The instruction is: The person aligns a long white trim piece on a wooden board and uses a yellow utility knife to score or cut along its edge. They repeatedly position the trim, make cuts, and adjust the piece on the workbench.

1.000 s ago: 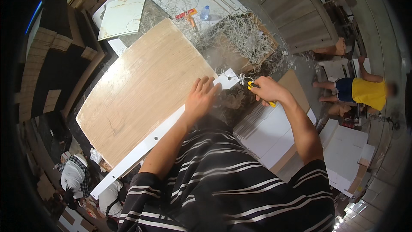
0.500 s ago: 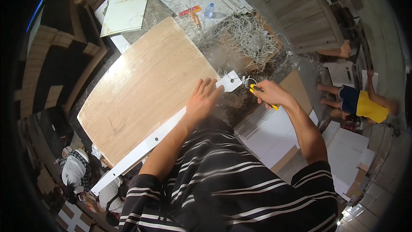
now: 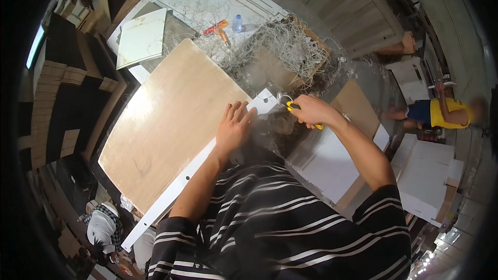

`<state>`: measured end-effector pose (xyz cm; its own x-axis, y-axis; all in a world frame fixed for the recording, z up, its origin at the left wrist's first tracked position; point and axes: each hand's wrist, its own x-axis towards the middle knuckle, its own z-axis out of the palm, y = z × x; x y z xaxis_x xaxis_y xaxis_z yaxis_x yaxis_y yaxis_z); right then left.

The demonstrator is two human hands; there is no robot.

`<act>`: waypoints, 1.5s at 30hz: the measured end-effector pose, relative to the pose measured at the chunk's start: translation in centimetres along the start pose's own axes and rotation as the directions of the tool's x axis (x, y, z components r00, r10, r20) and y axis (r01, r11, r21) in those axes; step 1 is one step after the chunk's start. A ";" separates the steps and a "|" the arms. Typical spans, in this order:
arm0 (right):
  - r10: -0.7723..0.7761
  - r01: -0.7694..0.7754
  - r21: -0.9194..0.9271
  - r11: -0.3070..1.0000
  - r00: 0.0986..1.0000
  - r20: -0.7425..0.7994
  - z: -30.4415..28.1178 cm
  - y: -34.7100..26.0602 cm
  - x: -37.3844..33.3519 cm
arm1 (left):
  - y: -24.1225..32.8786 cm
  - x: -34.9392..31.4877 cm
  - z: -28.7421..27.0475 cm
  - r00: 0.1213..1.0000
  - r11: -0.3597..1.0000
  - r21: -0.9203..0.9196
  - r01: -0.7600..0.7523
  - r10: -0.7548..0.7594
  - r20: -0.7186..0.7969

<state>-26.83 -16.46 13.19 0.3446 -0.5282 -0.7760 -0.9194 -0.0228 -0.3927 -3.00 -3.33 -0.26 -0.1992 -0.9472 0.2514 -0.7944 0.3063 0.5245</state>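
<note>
My left hand point(image 3: 233, 127) lies with fingers stretched out over the edge of a wood-grain panel point(image 3: 166, 109) and a long white strip point(image 3: 194, 168) with round holes along that edge. In my right hand point(image 3: 316, 110) is a yellow and black utility knife point(image 3: 291, 106), its front end just beside the strip's far right end. The blade is too small to make out. A thin white curl point(image 3: 284, 95) shows between the knife and the strip's end.
Beyond the panel stands a heap of tangled white trimmings point(image 3: 301, 49), near a blue-capped bottle point(image 3: 237, 23) and an orange-handled tool point(image 3: 223, 36). White sheets point(image 3: 327, 163) lie at right. A person in yellow point(image 3: 448, 113) is farther right; another person point(image 3: 104, 228) is lower left.
The whole view has shifted, so the panel and strip appear farther left. My right hand with the knife is slightly nearer the strip's end, and the loose curl there looks smaller.
</note>
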 end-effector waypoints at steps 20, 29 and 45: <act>-0.128 0.143 0.073 0.987 0.974 -0.186 2.8 2.3 1.3 | -0.6 -0.3 0.9 1.000 0.998 0.052 -0.019 0.020 -0.004; 0.059 -0.032 0.166 0.986 0.985 -0.161 13.1 6.6 5.1 | -0.5 0.7 0.3 0.999 0.998 0.043 -0.037 0.037 -0.007; 0.626 0.102 0.965 0.240 0.744 -0.234 15.0 24.7 10.4 | 0.9 0.9 -0.5 0.999 1.000 0.020 -0.001 0.002 -0.044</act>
<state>-43.11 -9.83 -12.01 -0.3632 -0.6063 -0.7075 -0.0027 0.7600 -0.6499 -3.56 -3.85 0.83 -0.1750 -0.9416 0.2877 -0.8057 0.3049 0.5078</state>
